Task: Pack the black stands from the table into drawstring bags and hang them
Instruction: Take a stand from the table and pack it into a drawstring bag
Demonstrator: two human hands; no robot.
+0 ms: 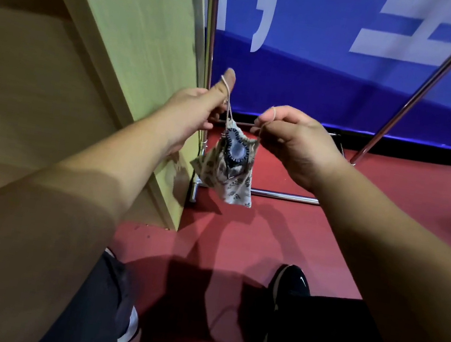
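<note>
A small patterned drawstring bag [230,180] hangs in the air between my hands, above the red floor. A black stand [236,150] with a round ribbed top sticks out of the bag's open mouth. My left hand [198,109] holds one cord, which runs over its raised thumb. My right hand [290,135] pinches the other cord between thumb and curled fingers. The two cords are pulled apart to either side of the bag.
A wooden table side panel [136,51] stands close on the left. A metal rack [208,38] with upright poles and floor bars stands just behind the bag, before a blue banner [336,56]. My feet in black shoes [288,290] are on the red floor below.
</note>
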